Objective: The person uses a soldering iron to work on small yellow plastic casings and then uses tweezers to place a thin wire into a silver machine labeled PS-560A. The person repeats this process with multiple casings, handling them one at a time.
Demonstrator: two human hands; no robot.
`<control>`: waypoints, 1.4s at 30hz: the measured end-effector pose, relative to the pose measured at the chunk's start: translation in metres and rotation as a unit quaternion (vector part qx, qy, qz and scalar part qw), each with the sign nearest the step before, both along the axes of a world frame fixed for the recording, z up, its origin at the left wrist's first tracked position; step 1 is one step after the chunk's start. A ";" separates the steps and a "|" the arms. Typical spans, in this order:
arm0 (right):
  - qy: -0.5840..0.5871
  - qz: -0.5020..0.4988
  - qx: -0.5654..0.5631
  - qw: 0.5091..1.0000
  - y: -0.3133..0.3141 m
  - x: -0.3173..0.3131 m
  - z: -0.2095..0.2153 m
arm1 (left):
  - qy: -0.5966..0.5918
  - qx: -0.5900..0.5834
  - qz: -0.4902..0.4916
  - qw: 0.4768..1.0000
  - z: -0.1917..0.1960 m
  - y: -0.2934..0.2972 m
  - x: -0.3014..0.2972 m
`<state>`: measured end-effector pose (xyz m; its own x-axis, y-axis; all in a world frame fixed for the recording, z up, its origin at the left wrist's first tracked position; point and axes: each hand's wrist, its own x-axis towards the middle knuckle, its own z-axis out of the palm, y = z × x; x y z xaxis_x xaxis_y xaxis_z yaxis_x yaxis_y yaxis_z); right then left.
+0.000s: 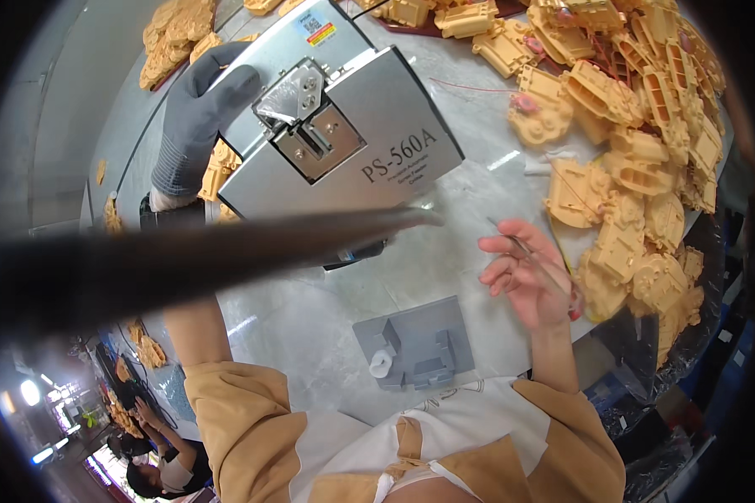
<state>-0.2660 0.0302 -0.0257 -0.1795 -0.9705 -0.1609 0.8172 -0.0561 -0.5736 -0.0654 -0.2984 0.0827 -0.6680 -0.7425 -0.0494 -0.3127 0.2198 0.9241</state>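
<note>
My left hand [205,105], in a grey knitted glove, grips the left side of a silver metal screw feeder [310,205]. This box sits tilted at the far side of the table, with a latch-like metal bracket and slot on its front. My bare right hand [524,272] is to the right of it, fingers curled around a slim metal tool [545,270] with a red end. The tool's exact kind is hard to make out. Between my hands and my body lies a grey fixture [449,323] with raised blocks and a small white piece [381,364] on it.
A long dark blurred rod [226,251] crosses the view from the left, close to the camera. Yellow plastic housings [621,243], some with red wires, pile up along the right and far side. More housings [176,33] lie at the far left. Another person [172,469] works at lower left.
</note>
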 end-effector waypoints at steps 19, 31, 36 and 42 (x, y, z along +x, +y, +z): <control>0.290 -0.160 0.130 0.935 -0.008 0.028 0.005 | 0.027 -0.023 0.062 0.997 -0.004 -0.007 0.003; 0.338 -0.149 0.064 0.927 -0.002 0.026 -0.012 | 0.030 -0.006 0.042 0.999 -0.011 -0.016 -0.002; 0.349 -0.120 0.072 0.926 -0.005 0.028 -0.006 | 0.053 0.013 0.041 0.998 -0.001 -0.010 0.012; 0.353 -0.163 0.099 0.916 -0.002 0.027 -0.012 | 0.069 0.008 0.021 0.997 -0.022 -0.017 -0.001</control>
<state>-0.2391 0.0286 -0.0379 -0.5819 -0.8110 -0.0606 0.1970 -0.0683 -0.9780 -0.0663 -0.3156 0.0611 -0.6375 -0.7699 0.0294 -0.1907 0.1946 0.9622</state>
